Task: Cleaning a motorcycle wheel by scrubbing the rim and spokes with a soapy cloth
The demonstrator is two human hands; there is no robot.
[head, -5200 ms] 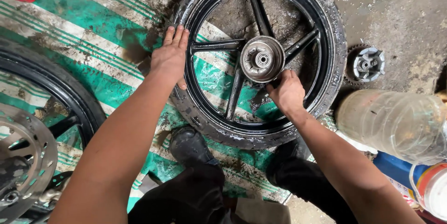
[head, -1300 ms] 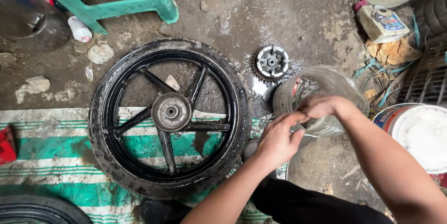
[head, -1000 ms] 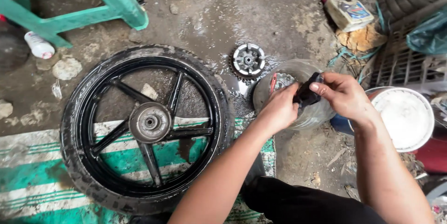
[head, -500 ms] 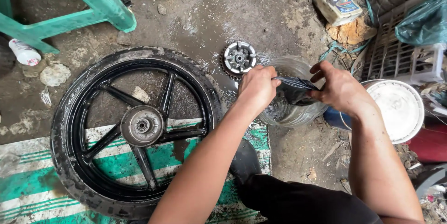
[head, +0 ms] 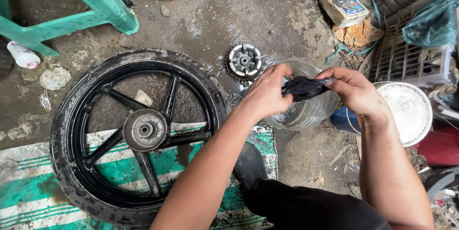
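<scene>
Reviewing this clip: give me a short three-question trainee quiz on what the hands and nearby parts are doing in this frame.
1. True or false: both hands share a grip on the black wet rag.
2. What lies directly under the rag?
A. the motorcycle wheel
B. the clear plastic jar
C. the white bucket lid
3. Which part rests on the wet floor just beyond the left hand?

Key:
1. True: the right hand pinches the other end.
2. B
3. The sprocket hub.
</scene>
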